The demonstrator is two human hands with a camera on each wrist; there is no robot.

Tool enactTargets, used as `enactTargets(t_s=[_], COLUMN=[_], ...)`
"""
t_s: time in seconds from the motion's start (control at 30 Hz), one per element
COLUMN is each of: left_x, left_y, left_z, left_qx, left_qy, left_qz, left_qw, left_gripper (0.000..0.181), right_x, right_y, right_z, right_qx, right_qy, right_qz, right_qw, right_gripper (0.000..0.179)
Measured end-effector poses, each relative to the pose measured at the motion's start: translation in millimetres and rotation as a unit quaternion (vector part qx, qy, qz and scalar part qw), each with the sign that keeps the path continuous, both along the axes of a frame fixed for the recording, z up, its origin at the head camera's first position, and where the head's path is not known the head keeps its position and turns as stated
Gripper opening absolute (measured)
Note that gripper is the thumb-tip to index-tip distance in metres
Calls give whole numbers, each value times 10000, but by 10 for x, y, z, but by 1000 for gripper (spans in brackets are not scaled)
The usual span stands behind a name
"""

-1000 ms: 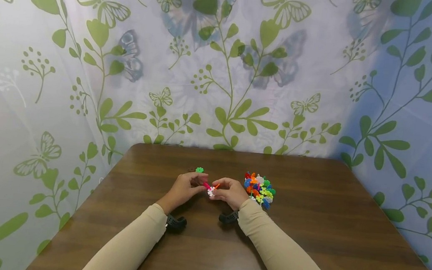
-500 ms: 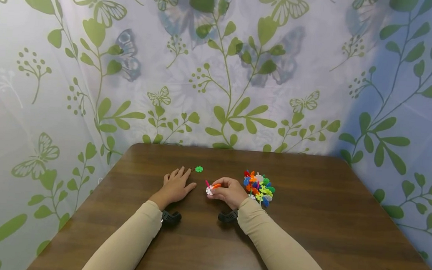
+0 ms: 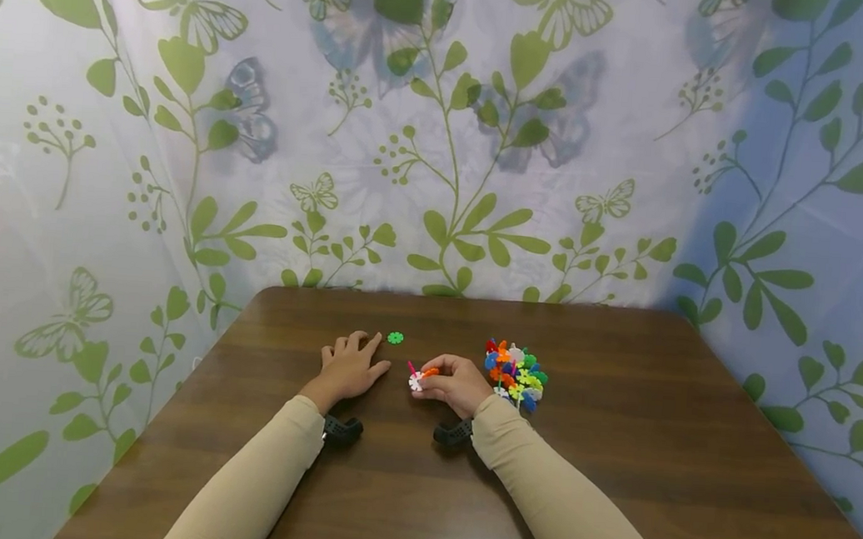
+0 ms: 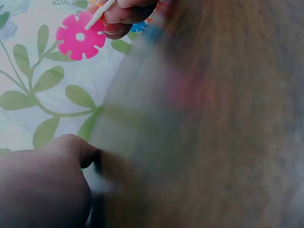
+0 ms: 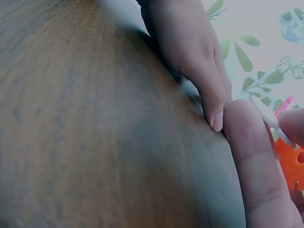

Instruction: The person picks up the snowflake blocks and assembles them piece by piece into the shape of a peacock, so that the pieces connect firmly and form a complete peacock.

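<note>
My right hand (image 3: 459, 384) pinches a small cluster of joined plastic snowflake discs between thumb and fingers. In it, a white disc (image 3: 416, 382) faces me, with a pink disc (image 4: 69, 35) and an orange disc (image 5: 290, 164) slotted to it. Left of that, my left hand (image 3: 347, 374) lies palm down on the table with spread fingers, its index fingertip just left of a flat green disc (image 3: 395, 338). A brown disc seen beside the green one earlier is hidden now, at the left fingertips.
A heap of joined multicoloured snowflake discs (image 3: 516, 376) stands on the brown wooden table (image 3: 614, 449), right of my right hand. Black wrist straps (image 3: 342, 432) sit on both wrists. Patterned leaf-and-butterfly cloth (image 3: 448, 137) hangs behind the table and along its sides.
My left hand has let go of the cluster, moved left and come down on the table, its fingers now over the brown disc's spot. The right hand keeps holding the cluster nearly still.
</note>
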State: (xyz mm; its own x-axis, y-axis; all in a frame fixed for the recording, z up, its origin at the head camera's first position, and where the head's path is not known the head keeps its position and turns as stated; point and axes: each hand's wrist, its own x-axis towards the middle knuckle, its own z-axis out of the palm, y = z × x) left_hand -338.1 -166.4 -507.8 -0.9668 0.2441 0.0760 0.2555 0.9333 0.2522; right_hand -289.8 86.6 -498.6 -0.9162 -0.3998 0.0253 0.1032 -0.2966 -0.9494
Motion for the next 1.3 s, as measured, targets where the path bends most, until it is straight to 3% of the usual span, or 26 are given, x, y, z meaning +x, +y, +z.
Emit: enactTargets(t_s=[0.1,0.33,0.5,0.63,0.83,1.0,1.13,1.3], left_x=[19,84,96,102,139,168,189,223], left_y=[22,92,108,127,183,226,240,255], left_z=[54,169,178,178,182,167,142,131], left_qx=[144,665,1092,1978,3173,3489,3663,3844], left_qy=[130,1045,1325,1244,819,722,732,667], left_qz=[-58,-343,-595,-858,-1252,-1529,-1503,-1521], left_qw=[9998,9917,9833,9685,9364,9218,9153,9081], left_gripper=[64,14,4,17,19,16,16,15], right_x=[-8,-16,-14,-14,-26,-48,-52,-32], right_y=[-3,-15,-17,-14,-26,-48,-57,-58], right_z=[28,66,64,51,26,3,-4,-2], right_qx=[50,66,54,82,69,30,12,14], right_qy=[58,-6,-17,25,126,145,125,35], right_qz=[-32,-82,-65,-102,-348,-845,-1215,-1351], right_qw=[10000,9999,10000,9999,9993,9963,9925,9908], right_gripper=[14,15,15,16,21,29,36,34])
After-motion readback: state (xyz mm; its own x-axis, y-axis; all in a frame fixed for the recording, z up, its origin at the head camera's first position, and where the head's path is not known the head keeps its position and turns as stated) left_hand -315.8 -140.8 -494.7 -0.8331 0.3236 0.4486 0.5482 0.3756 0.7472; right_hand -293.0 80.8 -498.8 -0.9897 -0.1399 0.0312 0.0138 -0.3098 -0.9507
